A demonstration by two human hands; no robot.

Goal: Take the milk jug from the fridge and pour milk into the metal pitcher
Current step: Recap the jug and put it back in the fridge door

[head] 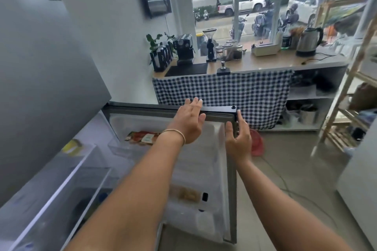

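Note:
The fridge door (pixel 228 169) stands swung open in front of me. My left hand (pixel 188 123) lies flat on the door's top edge with its fingers spread. My right hand (pixel 238 138) is at the door's outer top corner, thumb on the inner side and fingers on the outer side, loosely apart. Low in the door's shelf sits a blurred whitish container with a dark cap (pixel 203 208); I cannot tell if it is the milk jug. No metal pitcher is clearly in view.
Glass fridge shelves (pixel 67 171) are at the lower left, and a red packet (pixel 142 137) lies in the upper door bin. Beyond stands a counter (pixel 285 63) with a checked cloth (pixel 224 91), a coffee machine (pixel 183 49), a grinder (pixel 210 45) and a kettle (pixel 309 42). A wooden rack (pixel 344 87) is on the right.

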